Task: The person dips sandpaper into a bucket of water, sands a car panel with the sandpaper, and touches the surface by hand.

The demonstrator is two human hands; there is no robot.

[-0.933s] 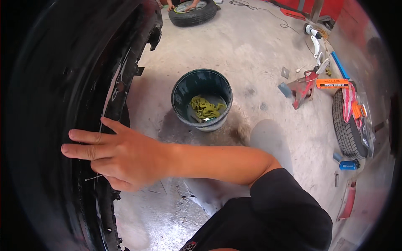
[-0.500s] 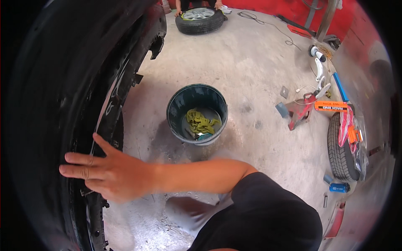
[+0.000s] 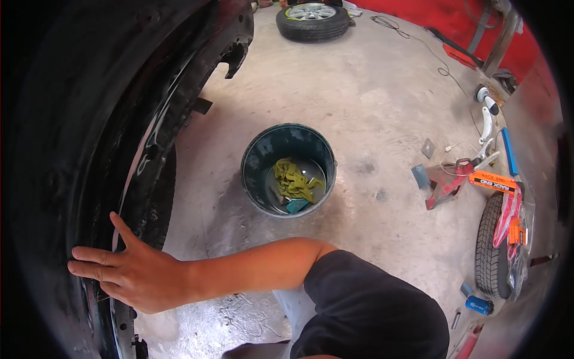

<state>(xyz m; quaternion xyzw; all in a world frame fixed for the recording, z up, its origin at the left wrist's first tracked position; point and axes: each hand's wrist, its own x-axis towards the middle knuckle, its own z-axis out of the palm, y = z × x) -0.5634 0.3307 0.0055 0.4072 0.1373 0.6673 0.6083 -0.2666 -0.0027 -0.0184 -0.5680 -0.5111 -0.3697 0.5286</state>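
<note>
My left hand [image 3: 146,272] lies on a black car body panel [image 3: 119,137] at the left, near its glossy lower edge. Its back faces up, the fingers reach left across the panel, and the thumb stands apart, pointing away from me. Nothing shows in its grasp; the palm side is hidden. The bare forearm crosses from a dark sleeve. My right hand is out of sight. Right of the panel, a dark green bucket [image 3: 256,164] stands on the floor with a yellow-green cloth [image 3: 293,179] and some water inside.
A wheel with its tyre [image 3: 314,31] lies at the far side. Along the right are a white-and-black power tool [image 3: 489,100], a red metal stand [image 3: 445,188], an orange box [image 3: 491,181], another tyre [image 3: 490,257] and a blue can [image 3: 477,304]. A cable [image 3: 412,39] trails on the floor.
My left hand appears lower and slightly farther left, still on the panel. The view has shifted, so the bucket and floor items sit farther right. Another person's hands at the far wheel no longer show.
</note>
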